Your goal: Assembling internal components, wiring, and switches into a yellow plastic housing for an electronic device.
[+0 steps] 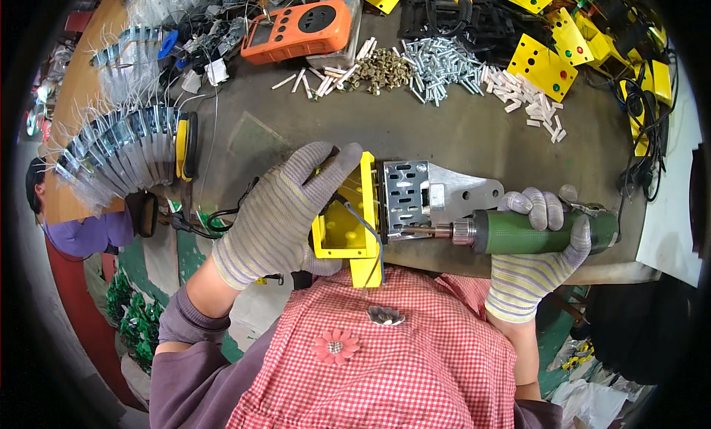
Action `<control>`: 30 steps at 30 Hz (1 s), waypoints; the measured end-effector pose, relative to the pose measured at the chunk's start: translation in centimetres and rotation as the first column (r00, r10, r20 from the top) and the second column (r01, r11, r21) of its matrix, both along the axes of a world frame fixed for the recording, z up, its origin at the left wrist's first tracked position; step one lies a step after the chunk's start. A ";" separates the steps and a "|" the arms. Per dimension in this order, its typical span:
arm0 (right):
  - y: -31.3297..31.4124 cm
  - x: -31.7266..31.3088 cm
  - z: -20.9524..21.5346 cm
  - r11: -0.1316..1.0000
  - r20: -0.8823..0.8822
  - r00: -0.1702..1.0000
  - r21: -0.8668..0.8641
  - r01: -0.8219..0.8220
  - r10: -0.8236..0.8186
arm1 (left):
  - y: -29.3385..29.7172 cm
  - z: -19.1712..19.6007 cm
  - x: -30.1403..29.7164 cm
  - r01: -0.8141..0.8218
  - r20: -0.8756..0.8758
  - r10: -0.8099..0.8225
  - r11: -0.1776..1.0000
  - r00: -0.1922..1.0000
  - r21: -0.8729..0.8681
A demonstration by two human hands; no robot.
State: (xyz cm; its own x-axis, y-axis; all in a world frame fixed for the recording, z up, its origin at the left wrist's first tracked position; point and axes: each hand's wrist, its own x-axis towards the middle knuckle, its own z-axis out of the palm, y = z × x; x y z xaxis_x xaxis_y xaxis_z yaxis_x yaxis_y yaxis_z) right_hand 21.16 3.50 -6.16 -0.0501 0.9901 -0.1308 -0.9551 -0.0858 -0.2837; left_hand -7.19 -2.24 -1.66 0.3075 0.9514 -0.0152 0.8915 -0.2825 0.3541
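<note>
My left hand (278,210), in a striped knit glove, grips an open yellow metal housing (367,207) at the table's front edge. A grey wire hangs over the housing's near side. Against its right side sits a silver perforated metal plate (407,188), with a flat rounded bracket (463,193) reaching out to the right. My right hand (541,240), gloved alike, is wrapped round a green electric screwdriver (511,233) lying level. Its bit points left at the lower edge of the perforated plate; whether it touches a screw cannot be made out.
Along the back lie an orange multimeter (296,31), piles of silver screws (441,68), brass-coloured small parts (384,70) and white sleeves (522,92). Yellow panels (543,66) and black cables (643,107) crowd the far right. Several wired metal parts (122,151) stand in a row at left.
</note>
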 end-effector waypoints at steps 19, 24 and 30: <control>0.1 -0.3 0.3 0.997 -0.066 0.996 -0.046 -0.056 0.052 | 0.0 0.2 0.1 -0.011 -0.018 0.010 0.999 1.000 -0.053; 0.0 -0.6 0.1 0.997 -0.014 0.997 -0.029 -0.072 0.072 | 0.4 0.3 0.2 0.027 -0.007 -0.027 0.999 1.000 -0.041; -0.2 -0.7 0.0 0.993 -0.009 0.994 -0.018 -0.113 0.113 | 0.1 0.6 0.5 0.008 -0.022 -0.010 0.996 1.000 -0.084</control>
